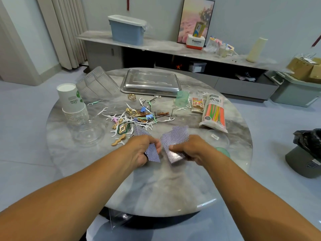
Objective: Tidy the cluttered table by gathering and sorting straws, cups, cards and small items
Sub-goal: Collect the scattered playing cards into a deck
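left hand [139, 150] fingers pinch cards [152, 153], long axis away | right hand [191, 150] fingers grip deck [175, 156]

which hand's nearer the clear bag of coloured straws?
Right. The right hand, gripping a card stack, sits just below-left of the clear bag of coloured straws; the left hand, holding cards, is farther left across the table.

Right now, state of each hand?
Left hand: holds a few playing cards, fingers curled round them.
Right hand: grips a thicker stack of cards, thumb on top.
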Tool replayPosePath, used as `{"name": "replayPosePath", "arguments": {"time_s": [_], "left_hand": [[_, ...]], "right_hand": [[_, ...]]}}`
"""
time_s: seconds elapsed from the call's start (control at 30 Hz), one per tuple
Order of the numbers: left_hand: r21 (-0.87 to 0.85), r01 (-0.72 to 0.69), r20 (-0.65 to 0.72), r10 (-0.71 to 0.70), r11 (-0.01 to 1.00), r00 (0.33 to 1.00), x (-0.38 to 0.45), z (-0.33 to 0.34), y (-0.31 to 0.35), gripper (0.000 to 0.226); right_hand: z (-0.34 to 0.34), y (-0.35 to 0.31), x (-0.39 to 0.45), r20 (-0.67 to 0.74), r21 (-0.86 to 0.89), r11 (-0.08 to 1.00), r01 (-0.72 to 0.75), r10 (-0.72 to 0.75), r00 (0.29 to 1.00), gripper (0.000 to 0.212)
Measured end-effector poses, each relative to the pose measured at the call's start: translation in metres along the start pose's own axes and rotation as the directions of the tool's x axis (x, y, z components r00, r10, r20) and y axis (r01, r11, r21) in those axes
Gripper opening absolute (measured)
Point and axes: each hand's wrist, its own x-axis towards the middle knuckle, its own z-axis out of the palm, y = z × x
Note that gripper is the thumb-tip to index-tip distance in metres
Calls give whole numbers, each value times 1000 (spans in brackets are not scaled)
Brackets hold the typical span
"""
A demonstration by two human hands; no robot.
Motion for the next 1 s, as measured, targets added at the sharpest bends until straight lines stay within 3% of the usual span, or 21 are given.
{"name": "replayPosePath", "arguments": {"time_s": [0.13, 0.3, 0.53, 0.63, 0.77, 0.9, 0.93, 1.0], "left_hand": [[-76, -24, 114, 32, 997, 993, -9, 0, 5, 11], [-41, -143, 124, 147, 989, 981, -15, 5, 2, 29], [101, -295, -96, 305, 950, 947, -10, 7, 1, 51], [46, -302, -82, 305, 952, 949, -13, 11, -3, 50], [-170, -227, -26, 226, 959, 974, -16, 11, 1, 37], [-130, -219, -91, 208, 967, 974, -15, 8, 4, 33], [-107, -222, -135, 207, 969, 969, -14, 6, 4, 34], [-77, -245, -231, 222, 967, 947, -9, -1, 6, 37]], "right_hand": [[-20, -9, 0, 256, 379, 916, -134, 36, 966, 16], [-18, -8, -2, 396, 494, 844, -209, -5, 918, 34], [-11, -5, -2, 297, 486, 871, -76, -82, 951, 28], [-10, -4, -4, 290, 515, 851, -104, -58, 955, 16], [-14, -6, -7, 308, 603, 776, -185, -12, 951, 10], [-17, -6, -6, 302, 663, 716, -217, 9, 953, 12], [-18, -6, -5, 292, 659, 719, -220, 25, 956, 14], [-22, -3, -1, 192, 510, 844, -169, 80, 978, 20]]}}
